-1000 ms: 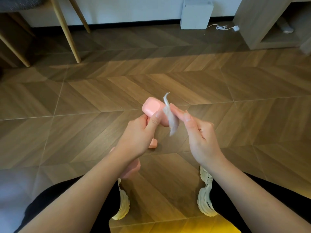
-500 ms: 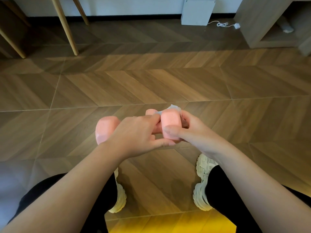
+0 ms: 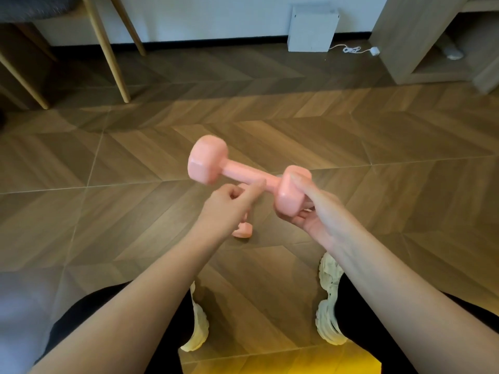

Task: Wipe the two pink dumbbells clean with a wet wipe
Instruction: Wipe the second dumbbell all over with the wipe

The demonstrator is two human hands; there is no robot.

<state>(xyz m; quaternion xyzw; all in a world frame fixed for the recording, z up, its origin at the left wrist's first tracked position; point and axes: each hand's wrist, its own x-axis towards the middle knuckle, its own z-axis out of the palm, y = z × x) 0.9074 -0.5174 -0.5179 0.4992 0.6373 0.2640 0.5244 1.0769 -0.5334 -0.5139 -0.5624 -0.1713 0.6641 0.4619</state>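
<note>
Fingers and thumb of our right hand (image 3: pixel 318 211) curl round the near head of the raised dumbbell (image 3: pixel 243 171). We hold it in the air over the wooden floor (image 3: pixel 135 157), its bar slanting up and away to the left toward the far head. Our left hand (image 3: pixel 226 206) sits just below the bar, fingers curled in on nothing we can see, forefinger stretched toward the bar; whether it touches we cannot tell. The second dumbbell (image 3: pixel 243 231) lies on the floor under that hand, mostly hidden by it. Our pale shoes (image 3: pixel 198 327) stand nearer to us, apart. A white box (image 3: pixel 310 28) stands against the far wall.
</note>
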